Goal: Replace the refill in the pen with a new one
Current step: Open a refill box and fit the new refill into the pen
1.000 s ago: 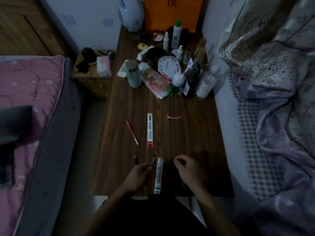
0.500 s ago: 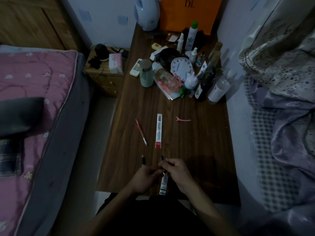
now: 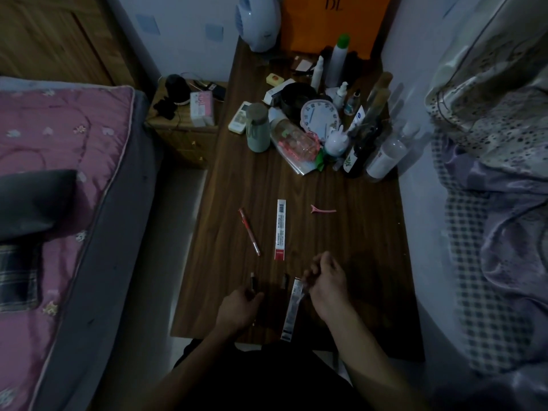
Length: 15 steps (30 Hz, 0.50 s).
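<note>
Down at the near edge of the table [image 3: 364,262], the long refill packet [image 3: 291,310] is seen lying lengthwise, its far end pinched in the curled fingers of the right hand [image 3: 326,281]. To its left, the left hand [image 3: 239,307] is held curled at the near end of a dark pen piece [image 3: 253,282]. Whether that piece is gripped or merely touched cannot be told in this dim light. A second short dark piece [image 3: 285,280] is found between the two hands, just beside the packet's far end. Toward the middle of the table, a red pen [image 3: 249,231] and a white packet with a red end [image 3: 280,229] are laid side by side, with a pink clip [image 3: 323,209] to their right.
</note>
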### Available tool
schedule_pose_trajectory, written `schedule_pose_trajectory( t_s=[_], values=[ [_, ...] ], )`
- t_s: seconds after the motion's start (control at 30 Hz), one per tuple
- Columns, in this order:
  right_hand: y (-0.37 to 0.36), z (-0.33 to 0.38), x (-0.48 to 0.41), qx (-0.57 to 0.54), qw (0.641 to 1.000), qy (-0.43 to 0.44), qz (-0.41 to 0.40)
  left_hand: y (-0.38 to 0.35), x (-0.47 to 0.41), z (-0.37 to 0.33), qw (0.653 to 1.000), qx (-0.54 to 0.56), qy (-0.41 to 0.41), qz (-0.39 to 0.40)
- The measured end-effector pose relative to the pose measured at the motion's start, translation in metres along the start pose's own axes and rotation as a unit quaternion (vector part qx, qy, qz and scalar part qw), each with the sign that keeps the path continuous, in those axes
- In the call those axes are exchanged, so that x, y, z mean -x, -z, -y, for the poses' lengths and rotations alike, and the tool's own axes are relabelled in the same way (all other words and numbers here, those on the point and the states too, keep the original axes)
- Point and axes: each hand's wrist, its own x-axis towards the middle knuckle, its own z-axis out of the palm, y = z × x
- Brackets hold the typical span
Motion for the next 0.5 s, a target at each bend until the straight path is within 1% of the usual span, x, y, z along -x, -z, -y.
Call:
schedule_pose_trajectory(
  t_s=[0.07,0.17,0.27,0.33,0.4,0.5],
  values=[
    [-0.001,0.003,0.001,-0.027,1.000,0.000,-0.004,-0.004,-0.005,0.001,0.998,-0.054,0.014,-0.024],
    [-0.001,0.008,0.003,-0.083,0.996,-0.008,0.016,-0.009,-0.011,0.001,0.990,-0.119,0.017,-0.072],
    [0.003,0.012,0.005,-0.107,0.994,-0.014,0.035,-0.008,-0.016,-0.002,0.984,-0.154,0.035,-0.078],
    [0.006,0.015,0.008,-0.118,0.992,-0.011,0.045,-0.005,-0.018,-0.003,0.986,-0.147,0.042,-0.072],
    [0.007,0.017,0.010,-0.143,0.988,-0.005,0.053,-0.003,-0.015,-0.005,0.991,-0.115,0.029,-0.070],
    [0.007,0.022,0.014,-0.175,0.982,0.007,0.070,-0.001,-0.005,-0.009,0.994,-0.059,-0.054,-0.074]
  ],
)
